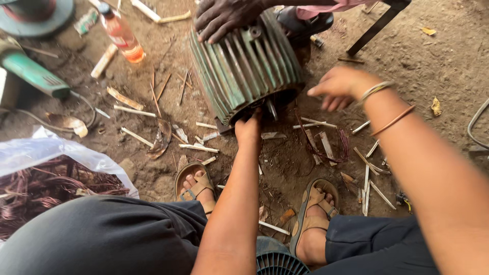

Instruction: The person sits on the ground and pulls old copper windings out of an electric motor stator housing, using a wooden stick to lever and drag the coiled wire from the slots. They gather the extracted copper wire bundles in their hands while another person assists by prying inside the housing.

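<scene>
I see my left hand [248, 128] gripping the open end of the green ribbed metal motor housing [244, 66] on the dirt floor, right hand [338, 85] hovering loosely curled beside it, a co-worker's hand [220, 18] steadying its top

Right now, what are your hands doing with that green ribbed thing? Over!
Left hand gripping green ribbed motor housing at its lower rim. Right hand open, beside it. Another person's hand on top.
</scene>
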`<state>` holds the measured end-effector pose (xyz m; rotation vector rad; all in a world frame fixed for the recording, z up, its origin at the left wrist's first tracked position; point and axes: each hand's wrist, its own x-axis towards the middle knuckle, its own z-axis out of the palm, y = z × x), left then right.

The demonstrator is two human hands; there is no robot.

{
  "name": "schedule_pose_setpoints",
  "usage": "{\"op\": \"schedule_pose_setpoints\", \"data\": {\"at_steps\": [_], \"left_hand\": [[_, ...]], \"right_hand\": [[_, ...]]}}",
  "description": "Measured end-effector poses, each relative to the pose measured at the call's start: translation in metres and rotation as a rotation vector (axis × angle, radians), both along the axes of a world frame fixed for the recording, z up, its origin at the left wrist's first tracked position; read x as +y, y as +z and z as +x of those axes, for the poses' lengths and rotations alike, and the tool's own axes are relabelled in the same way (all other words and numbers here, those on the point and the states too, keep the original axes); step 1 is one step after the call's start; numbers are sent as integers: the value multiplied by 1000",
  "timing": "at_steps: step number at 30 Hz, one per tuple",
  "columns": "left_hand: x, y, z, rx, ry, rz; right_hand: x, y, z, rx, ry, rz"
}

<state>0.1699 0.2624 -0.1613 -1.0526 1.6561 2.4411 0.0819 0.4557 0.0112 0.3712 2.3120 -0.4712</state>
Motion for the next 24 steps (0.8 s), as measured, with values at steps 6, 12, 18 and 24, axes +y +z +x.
{"op": "schedule_pose_setpoints", "data": {"at_steps": [6, 12, 18, 24], "left_hand": [[-6, 19, 7, -11, -53, -32], [-6, 26, 7, 5, -63, -175], [-2, 37, 14, -109, -87, -302], [-6, 45, 20, -253, -196, -487]], "right_hand": [[51, 16, -31, 227, -127, -101], [37, -53, -38, 280, -52, -251], [-8, -83, -40, 575, -64, -306], [-45, -96, -23, 552, -63, -369]]}}
